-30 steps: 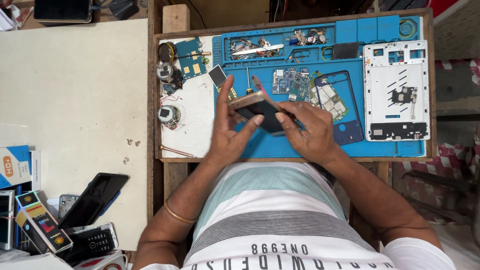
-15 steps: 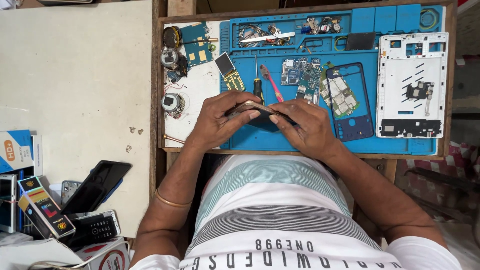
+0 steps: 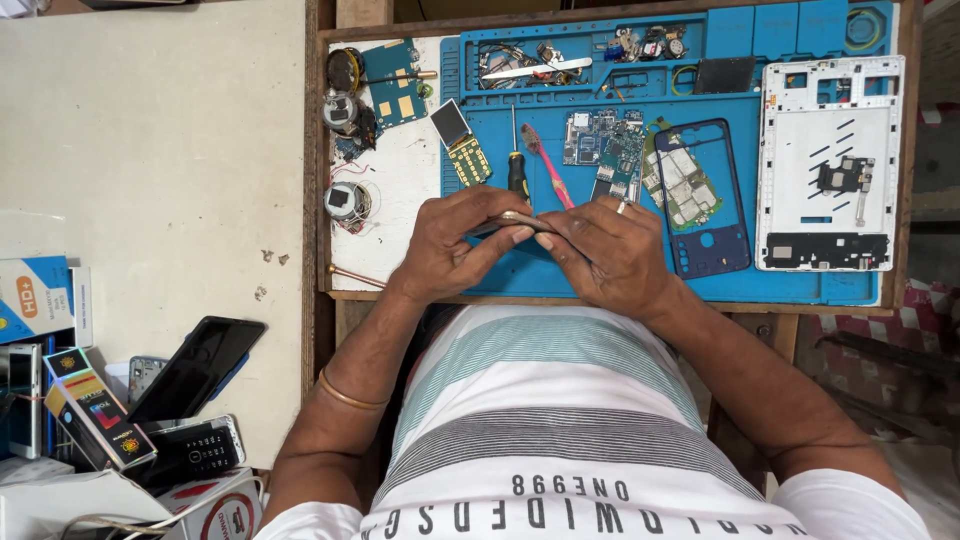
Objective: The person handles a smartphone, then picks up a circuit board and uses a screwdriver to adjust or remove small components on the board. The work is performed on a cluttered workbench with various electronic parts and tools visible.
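Both hands grip one thin phone (image 3: 512,220), seen nearly edge-on over the front of the blue repair mat (image 3: 730,280). My left hand (image 3: 450,245) wraps its left end, and my right hand (image 3: 605,255) covers its right end, with a ring on one finger. The phone's face is hidden. Just beyond my fingers lie a black-handled screwdriver (image 3: 517,172) and a pink toothbrush (image 3: 545,165). A keypad board with a small screen (image 3: 461,144) sits to the left of the screwdriver.
A circuit board (image 3: 603,145), a blue phone frame (image 3: 700,200) and a white tablet frame (image 3: 828,165) lie on the mat's right. Solder spools (image 3: 346,200) and a green board (image 3: 395,95) sit left. Phones (image 3: 195,370) and boxes (image 3: 35,300) crowd the white table's lower left.
The phone has turned from showing its flat face, tilted up between my hands, to lying almost edge-on. Both hands have closed over it and lowered toward the mat.
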`<act>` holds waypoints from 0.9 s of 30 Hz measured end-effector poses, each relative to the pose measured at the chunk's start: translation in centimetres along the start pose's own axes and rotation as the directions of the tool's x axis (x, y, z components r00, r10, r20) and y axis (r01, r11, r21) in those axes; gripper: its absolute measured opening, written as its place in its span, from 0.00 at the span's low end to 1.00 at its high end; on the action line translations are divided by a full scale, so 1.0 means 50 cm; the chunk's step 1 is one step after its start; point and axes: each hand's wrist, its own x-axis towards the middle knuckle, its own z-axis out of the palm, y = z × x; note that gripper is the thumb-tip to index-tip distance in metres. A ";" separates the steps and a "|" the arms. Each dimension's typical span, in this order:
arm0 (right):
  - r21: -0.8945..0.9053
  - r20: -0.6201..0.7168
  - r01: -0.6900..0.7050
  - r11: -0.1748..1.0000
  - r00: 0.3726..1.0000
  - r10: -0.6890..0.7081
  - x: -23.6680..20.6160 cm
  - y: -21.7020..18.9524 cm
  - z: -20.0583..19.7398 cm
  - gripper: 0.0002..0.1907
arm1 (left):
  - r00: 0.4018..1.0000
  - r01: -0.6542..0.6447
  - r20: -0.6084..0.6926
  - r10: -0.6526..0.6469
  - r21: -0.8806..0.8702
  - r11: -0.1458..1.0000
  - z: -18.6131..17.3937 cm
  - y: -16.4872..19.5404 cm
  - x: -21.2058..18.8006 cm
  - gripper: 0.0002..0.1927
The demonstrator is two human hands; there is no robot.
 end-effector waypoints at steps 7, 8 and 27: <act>0.283 0.058 -0.263 0.922 0.965 0.257 0.000 0.025 -0.001 0.15 | 0.948 0.180 -0.205 -0.245 -0.291 0.940 0.002 -0.046 -0.007 0.12; 0.324 0.060 -0.326 0.888 0.944 0.325 0.000 0.035 -0.001 0.15 | 0.938 0.144 -0.246 -0.243 -0.361 0.921 -0.002 -0.055 -0.007 0.12; 0.832 0.276 -0.480 0.279 0.793 0.544 -0.017 0.076 0.011 0.28 | 0.792 0.301 -0.211 -0.572 -0.681 0.668 -0.003 -0.082 0.047 0.23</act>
